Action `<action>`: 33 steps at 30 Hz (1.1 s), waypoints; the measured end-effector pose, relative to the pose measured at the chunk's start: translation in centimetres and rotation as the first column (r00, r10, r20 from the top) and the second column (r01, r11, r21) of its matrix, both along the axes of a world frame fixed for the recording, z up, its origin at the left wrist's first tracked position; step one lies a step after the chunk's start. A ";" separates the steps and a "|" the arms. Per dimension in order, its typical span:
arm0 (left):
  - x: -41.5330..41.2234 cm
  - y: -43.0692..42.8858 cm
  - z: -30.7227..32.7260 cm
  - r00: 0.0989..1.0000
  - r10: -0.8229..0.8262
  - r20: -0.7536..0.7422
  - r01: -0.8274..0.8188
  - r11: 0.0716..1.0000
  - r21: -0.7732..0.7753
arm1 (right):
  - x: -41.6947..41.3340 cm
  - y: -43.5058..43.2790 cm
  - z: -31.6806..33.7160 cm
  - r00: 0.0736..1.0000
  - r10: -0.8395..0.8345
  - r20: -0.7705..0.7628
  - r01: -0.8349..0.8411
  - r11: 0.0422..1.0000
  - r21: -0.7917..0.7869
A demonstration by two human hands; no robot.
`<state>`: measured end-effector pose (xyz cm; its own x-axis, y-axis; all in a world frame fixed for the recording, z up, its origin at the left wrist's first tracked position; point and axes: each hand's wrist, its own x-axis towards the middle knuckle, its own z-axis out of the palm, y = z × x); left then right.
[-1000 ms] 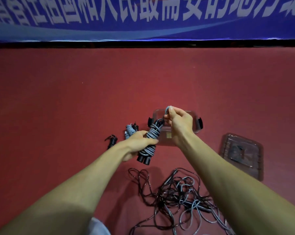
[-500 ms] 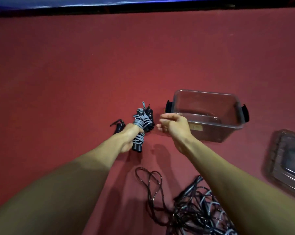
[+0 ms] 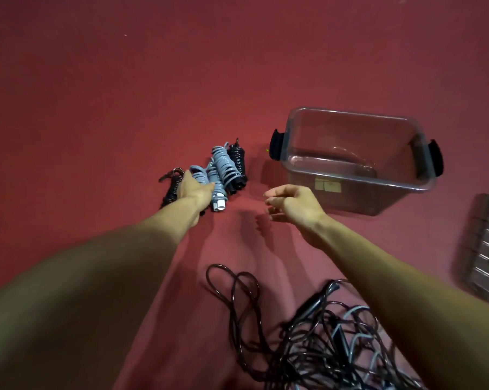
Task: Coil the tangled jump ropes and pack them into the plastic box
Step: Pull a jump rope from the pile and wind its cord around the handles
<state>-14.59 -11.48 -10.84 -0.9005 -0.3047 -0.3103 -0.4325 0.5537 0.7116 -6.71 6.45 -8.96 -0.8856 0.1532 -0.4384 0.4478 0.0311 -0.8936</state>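
Several coiled jump ropes, grey and black, lie side by side on the red floor; a grey one with black handles (image 3: 225,167) is near the middle of the row. My left hand (image 3: 196,190) reaches into the row and grips a grey coiled rope (image 3: 198,175), its fingers hidden behind the hand. To the right hovers my right hand (image 3: 294,205), loosely curled and holding nothing. The clear plastic box (image 3: 378,199) with black side latches stands just right of the coils, nothing inside. A tangle of black and grey ropes (image 3: 322,342) lies near me, under my right forearm.
The box's clear lid (image 3: 488,249) lies flat on the floor at the right edge. Red floor stretches away beyond the coils and the box.
My right hand let go of the rope's end and drew back. My left hand carried the grey coiled rope down to the row on the floor. The view tilted downward.
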 end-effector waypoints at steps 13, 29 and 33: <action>9.8 9.9 1.8 0.831 -0.543 0.124 0.555 0.825 -0.104 | 7.1 6.5 0.3 0.958 0.191 0.216 -0.274 0.835 0.478; 19.0 14.8 -4.7 0.537 -0.691 0.483 0.839 0.494 -0.227 | 15.5 11.8 -2.8 0.803 0.341 0.489 -0.590 0.566 0.576; 18.9 14.1 -5.3 0.511 -0.700 0.499 0.853 0.485 -0.192 | 16.3 12.4 -2.9 0.808 0.309 0.501 -0.582 0.548 0.601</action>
